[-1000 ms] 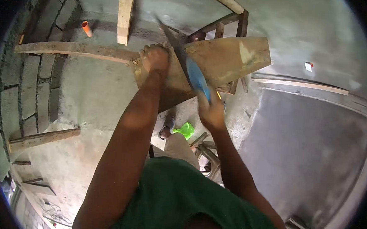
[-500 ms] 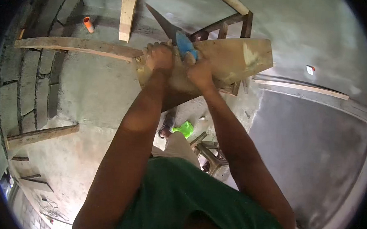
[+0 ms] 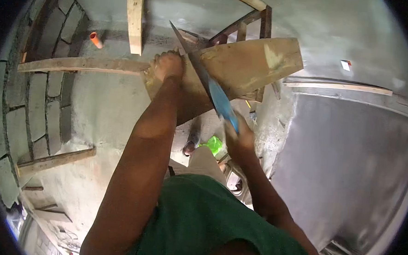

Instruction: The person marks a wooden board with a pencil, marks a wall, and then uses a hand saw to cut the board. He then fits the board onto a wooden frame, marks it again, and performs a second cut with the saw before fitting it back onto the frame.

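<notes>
A hand saw with a blue handle (image 3: 222, 100) lies slanted across a wide brownish board (image 3: 244, 65), its blade pointing up and to the left. My right hand (image 3: 241, 138) is closed round the lower end of the handle, below the board's near edge. On the left part of the board, left of the blade, my left hand (image 3: 168, 65) presses at the far edge, with its fingers bent over a wooden piece there. The board rests on a wooden stand (image 3: 265, 27).
A long timber (image 3: 82, 65) runs leftward from the board, and another plank (image 3: 135, 20) stands beyond. An orange pipe (image 3: 96, 39) sticks up at the upper left. Below the board are a green bag (image 3: 213, 145) and a stool (image 3: 233, 181). Block wall (image 3: 28, 113) at left.
My right hand has pulled the saw back toward my body and to the right, so more blade shows over the board. My left hand stays on the board. The view has shifted slightly.
</notes>
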Available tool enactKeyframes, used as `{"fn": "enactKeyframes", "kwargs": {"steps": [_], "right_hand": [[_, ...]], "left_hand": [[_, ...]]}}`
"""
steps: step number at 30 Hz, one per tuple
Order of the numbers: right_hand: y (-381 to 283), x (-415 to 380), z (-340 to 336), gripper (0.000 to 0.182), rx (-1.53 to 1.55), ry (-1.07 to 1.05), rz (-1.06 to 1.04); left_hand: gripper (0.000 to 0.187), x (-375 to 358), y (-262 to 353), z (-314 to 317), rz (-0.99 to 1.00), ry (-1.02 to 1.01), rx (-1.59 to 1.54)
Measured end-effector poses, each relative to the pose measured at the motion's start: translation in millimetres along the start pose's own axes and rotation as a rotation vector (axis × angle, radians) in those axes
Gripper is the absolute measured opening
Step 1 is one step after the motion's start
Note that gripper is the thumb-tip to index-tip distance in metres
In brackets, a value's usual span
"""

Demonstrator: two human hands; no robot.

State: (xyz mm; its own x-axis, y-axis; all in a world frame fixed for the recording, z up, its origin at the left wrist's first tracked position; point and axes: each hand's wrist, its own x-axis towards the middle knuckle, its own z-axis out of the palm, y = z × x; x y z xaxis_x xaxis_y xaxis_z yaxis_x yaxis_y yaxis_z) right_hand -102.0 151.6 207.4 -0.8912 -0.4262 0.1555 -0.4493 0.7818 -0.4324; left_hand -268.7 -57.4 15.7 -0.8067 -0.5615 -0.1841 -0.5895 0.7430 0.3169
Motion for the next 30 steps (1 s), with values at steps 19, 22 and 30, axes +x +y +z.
{"fn": "enactKeyframes", "kwargs": {"steps": [19, 22, 30], "right_hand": [[18.3, 155.6, 66.3, 0.036, 0.375, -0.296, 0.583], [-2.9, 129.2, 48.7, 0.033, 0.156, -0.217, 0.514], [-30.3, -66.0, -88.1, 0.057, 0.468, -0.136, 0.665]], "left_hand": [[0.044, -2.4, 2.6, -8.7, -0.016, 0.125, -0.101], [0.045, -3.1, 5.1, -18.4, -0.031, 0.049, -0.029], [0.049, 1.0, 2.8, -15.5, -0.022, 0.013, -0.030]]}}
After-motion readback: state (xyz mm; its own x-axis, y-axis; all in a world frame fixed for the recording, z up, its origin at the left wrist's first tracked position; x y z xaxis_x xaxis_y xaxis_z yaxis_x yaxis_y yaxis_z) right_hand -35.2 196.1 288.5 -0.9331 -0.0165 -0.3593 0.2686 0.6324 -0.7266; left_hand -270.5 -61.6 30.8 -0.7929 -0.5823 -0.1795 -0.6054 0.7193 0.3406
